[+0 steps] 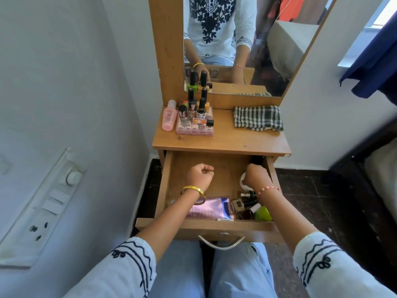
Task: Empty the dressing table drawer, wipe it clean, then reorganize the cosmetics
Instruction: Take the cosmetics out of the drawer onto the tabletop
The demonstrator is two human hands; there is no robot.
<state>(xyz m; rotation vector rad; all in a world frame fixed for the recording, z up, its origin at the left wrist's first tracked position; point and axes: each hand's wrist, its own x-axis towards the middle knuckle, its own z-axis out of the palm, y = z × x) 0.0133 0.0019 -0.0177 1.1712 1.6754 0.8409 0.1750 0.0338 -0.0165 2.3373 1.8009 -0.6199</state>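
- Both hands are inside the open drawer: the left hand is curled into a loose fist over bare wood, and whether it holds anything small I cannot tell.
- Behind the left hand, up on the surface, stand the cosmetics already taken out: a pink bottle beside nail polish bottles stacked on a pink palette box.
- Below the left wrist, against the drawer's front wall, lies a lilac pouch; my judgement is that the free left hand should lift it flat by its edge.
- Between the two hands the drawer floor is bare, so emptying looks roughly half done.
- At the drawer's right rear, the right hand is closed on a white round item, mostly hidden by the fingers; it should come straight up, clear of the side wall.
- Under the right forearm sit small bottles and a green cap, packed close; taking them one or two at a time would avoid spills.
- Beyond the right hand, on the surface, a checked cloth lies folded, ready for wiping; set new items left of it.
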